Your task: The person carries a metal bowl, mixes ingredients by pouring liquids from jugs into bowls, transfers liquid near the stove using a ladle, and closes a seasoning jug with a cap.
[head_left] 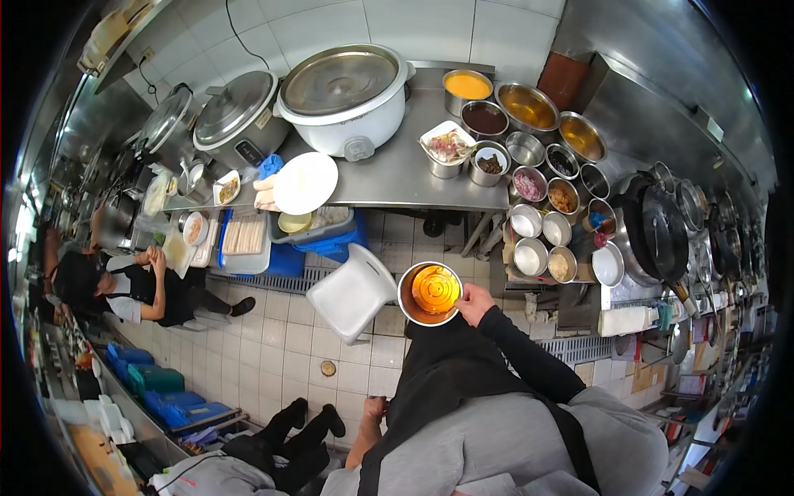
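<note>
My right hand (pixel 475 304) grips the rim of a round metal pot (pixel 403 298) on its right side. Clear orange liquid, like oil, lies inside the pot with rings on its surface. The pot is held in front of my black apron, below the counter's height. Down by my left side hangs my left hand (pixel 375 407), its fingers curled in and nothing visible in them. A white plastic stool (pixel 351 289) stands just left of the pot.
On the steel counter (pixel 372 178) stand a large white rice cooker (pixel 343 124), a white plate (pixel 305 183) and several ingredient pots. Black woks (pixel 662 231) are stacked at right. One person (pixel 149 289) sits at left; another (pixel 223 471) is at bottom left.
</note>
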`<state>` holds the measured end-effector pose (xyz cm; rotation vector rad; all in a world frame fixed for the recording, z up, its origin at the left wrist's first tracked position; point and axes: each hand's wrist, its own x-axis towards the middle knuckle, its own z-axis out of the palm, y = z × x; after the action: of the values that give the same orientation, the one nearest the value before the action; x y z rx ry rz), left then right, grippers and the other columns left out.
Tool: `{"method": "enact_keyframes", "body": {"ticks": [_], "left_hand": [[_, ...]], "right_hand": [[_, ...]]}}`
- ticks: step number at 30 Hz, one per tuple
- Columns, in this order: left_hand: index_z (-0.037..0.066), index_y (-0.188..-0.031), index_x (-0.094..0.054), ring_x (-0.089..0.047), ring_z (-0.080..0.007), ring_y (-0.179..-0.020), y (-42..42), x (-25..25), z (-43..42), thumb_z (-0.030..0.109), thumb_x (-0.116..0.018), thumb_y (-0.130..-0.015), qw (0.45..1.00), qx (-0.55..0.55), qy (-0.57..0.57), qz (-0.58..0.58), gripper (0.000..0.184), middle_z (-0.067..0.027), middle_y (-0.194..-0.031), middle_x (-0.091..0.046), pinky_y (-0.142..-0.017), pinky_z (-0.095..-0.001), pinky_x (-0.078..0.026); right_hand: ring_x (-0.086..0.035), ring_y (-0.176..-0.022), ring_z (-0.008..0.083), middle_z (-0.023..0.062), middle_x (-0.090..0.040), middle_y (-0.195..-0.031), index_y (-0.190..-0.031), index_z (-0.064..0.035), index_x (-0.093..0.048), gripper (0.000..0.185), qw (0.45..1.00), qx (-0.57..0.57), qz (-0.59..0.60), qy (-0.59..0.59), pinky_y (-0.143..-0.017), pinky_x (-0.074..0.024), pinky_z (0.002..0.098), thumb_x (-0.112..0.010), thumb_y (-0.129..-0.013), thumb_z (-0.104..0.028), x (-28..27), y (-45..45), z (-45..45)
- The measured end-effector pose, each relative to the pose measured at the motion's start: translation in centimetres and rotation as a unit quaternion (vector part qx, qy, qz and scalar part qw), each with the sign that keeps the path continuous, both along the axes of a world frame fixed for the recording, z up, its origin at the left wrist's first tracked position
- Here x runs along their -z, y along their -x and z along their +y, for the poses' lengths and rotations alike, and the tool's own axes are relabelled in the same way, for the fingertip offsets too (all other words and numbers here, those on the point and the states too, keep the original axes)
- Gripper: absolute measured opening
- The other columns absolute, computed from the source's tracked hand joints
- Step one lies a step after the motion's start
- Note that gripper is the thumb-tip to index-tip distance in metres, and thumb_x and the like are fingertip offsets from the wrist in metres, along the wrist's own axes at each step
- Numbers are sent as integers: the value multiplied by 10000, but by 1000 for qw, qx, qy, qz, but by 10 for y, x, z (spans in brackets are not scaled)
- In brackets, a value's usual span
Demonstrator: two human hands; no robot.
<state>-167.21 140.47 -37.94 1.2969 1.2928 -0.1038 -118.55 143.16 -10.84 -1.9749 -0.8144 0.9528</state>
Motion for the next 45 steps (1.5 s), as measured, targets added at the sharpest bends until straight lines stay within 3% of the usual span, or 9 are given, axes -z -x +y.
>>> {"method": "enact_keyframes", "body": {"ticks": [6,11,19,28,31,34,40,43,45], "left_hand": [[-28,-1047,-665,-694,-297,-720,-19,-4,44,105,-581,-934,864,445,-232,36,194,-166,-844,-685,-588,-401,-570],[-55,-1040,-622,-693,-334,-729,-78,-18,77,69,-592,-928,944,-272,185,10,170,-197,-873,-673,-601,-446,-590],[-81,-1090,-594,-716,-372,-807,-149,-58,141,68,-621,-910,937,-303,171,36,236,-226,-986,-677,-676,-453,-602],[-58,-1150,-606,-696,-313,-795,-191,-39,192,101,-611,-915,946,-266,183,13,284,-185,-1001,-693,-633,-420,-555],[14,-1079,-668,-668,-282,-732,-187,-17,211,122,-644,-858,999,39,-27,2,247,-135,-884,-696,-607,-412,-523],[150,-801,-582,-556,-271,-600,-171,18,243,171,-645,-759,705,342,-613,-103,79,-68,-664,-528,-530,-447,-437],[41,-823,-642,-561,-328,-686,-195,7,314,154,-728,-790,846,388,-364,9,146,-152,-725,-585,-673,-519,-456],[73,-742,-602,-556,-320,-616,-209,13,347,95,-719,-729,992,-90,79,-46,120,-145,-663,-572,-579,-458,-454],[89,-727,-599,-564,-302,-581,-206,7,358,130,-713,-751,896,110,-331,-275,124,-130,-639,-576,-535,-430,-442]], "right_hand": [[-482,-384,140,37,-507,-540,-821,-51,-485,171,995,11,93,-28,-345,-346,319,-635,-903,-58,4,-15,23],[-556,-509,207,109,-546,-585,-756,-24,-544,217,997,13,74,-1,-506,-447,394,-672,-835,-181,-3,-45,63],[-553,-495,248,127,-558,-610,-751,-22,-523,227,993,24,-65,-91,-458,-430,398,-688,-830,-158,54,-117,199],[-551,-443,164,94,-675,-784,-947,-12,-524,279,939,133,310,-68,-382,-459,335,-672,-976,-246,30,-137,293],[-580,-503,160,104,-697,-897,-1114,-11,-552,316,929,48,366,-18,-407,-490,337,-643,-1007,-294,0,-138,278],[-632,-548,147,61,-697,-876,-1046,-38,-596,159,926,-94,357,-72,-436,-516,310,-595,-996,-188,-29,-163,250],[-638,-621,138,78,-688,-826,-1071,-48,-652,182,944,-111,-188,-246,-578,-534,326,-645,-948,-181,-217,-296,245],[-676,-746,290,162,-689,-856,-1049,-52,-657,207,911,-79,-331,-234,-683,-540,400,-628,-945,-229,-354,-322,260],[-651,-784,386,180,-662,-831,-1000,-29,-627,201,828,-99,-474,-283,-719,-525,452,-604,-942,-220,-428,-334,278]]}}
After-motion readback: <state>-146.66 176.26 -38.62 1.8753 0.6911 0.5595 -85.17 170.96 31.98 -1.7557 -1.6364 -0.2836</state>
